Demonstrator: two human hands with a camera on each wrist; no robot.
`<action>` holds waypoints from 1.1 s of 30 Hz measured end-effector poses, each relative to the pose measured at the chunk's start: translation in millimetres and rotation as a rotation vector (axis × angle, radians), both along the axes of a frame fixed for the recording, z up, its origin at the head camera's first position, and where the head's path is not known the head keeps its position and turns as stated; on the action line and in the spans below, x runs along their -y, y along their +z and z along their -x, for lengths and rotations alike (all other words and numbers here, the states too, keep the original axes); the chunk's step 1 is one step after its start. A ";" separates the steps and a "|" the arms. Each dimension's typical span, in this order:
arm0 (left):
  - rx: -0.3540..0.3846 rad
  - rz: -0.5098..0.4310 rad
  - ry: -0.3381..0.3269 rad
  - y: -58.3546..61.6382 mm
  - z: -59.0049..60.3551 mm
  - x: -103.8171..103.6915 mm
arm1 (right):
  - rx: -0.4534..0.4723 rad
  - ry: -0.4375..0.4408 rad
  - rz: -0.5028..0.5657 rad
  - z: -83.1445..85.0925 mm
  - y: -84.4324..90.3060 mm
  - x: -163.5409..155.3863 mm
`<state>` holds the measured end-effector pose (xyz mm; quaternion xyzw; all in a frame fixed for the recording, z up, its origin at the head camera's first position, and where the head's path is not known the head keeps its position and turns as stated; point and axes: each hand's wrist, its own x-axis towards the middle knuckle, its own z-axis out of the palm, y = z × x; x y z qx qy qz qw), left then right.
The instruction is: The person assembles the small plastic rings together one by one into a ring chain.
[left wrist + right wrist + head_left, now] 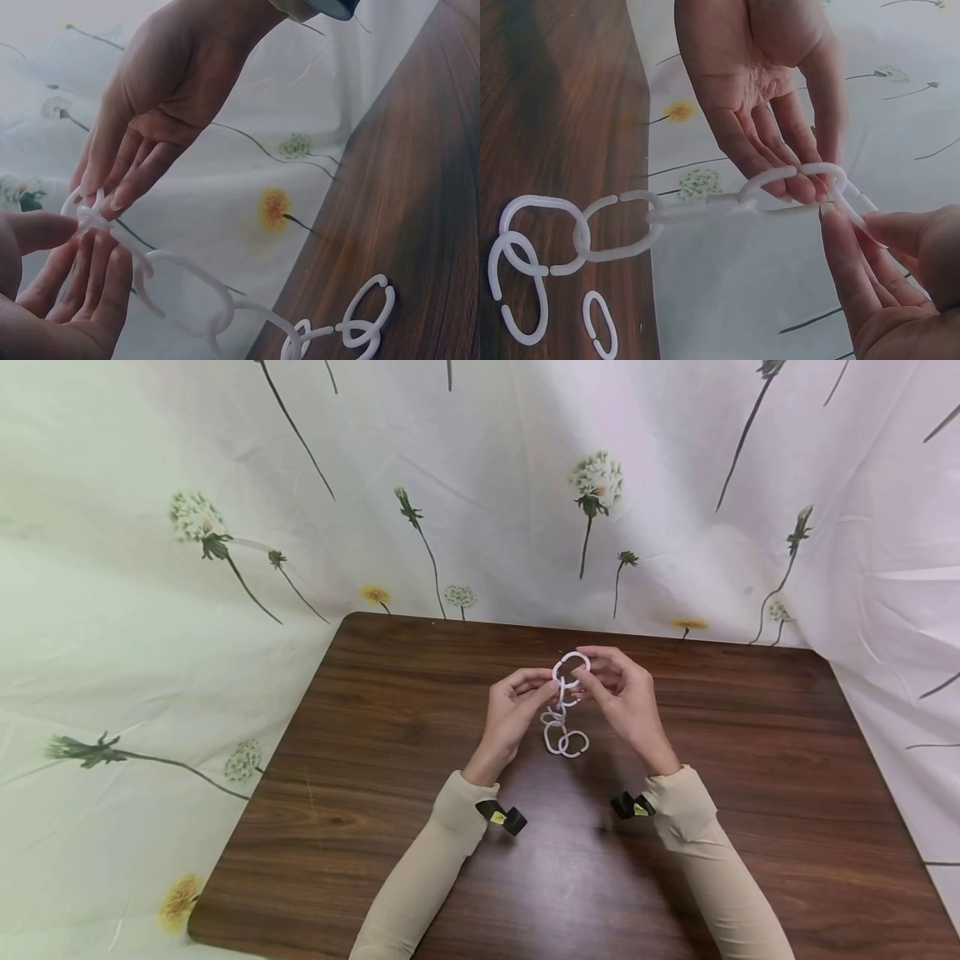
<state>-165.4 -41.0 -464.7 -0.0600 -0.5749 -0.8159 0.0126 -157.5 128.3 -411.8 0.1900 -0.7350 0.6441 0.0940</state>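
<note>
A chain of white plastic C-shaped links (544, 201) hangs from both hands, its lower end on the table. My left hand (506, 718) pinches a link near the top of the chain between thumb and fingers. Opposite it, my right hand (630, 702) holds the top link (574, 653), thumb and fingertips on its side. Fingertips of both hands meet close together at this joint, partly covering it. Each link has a small gap in its ring. A separate white link (611, 330) lies beside the chain in the right wrist view.
The dark wooden table (390, 827) has rounded corners. A white curtain (495, 527) printed with dandelions hangs behind it and at its sides. Black wrist straps with small cameras (514, 821) sit at both beige sleeve cuffs.
</note>
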 end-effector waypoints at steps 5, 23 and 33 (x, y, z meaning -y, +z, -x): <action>0.007 -0.003 0.001 0.8 -0.1 0.0 | 0.014 0.004 -0.009 -1.0 0.7 2.0; 0.021 0.055 0.068 -1.4 1.2 4.4 | 0.002 -0.026 -0.103 2.3 7.1 -6.0; 0.022 0.033 0.062 -5.5 2.1 7.3 | 0.033 -0.042 -0.109 17.0 -0.5 -18.7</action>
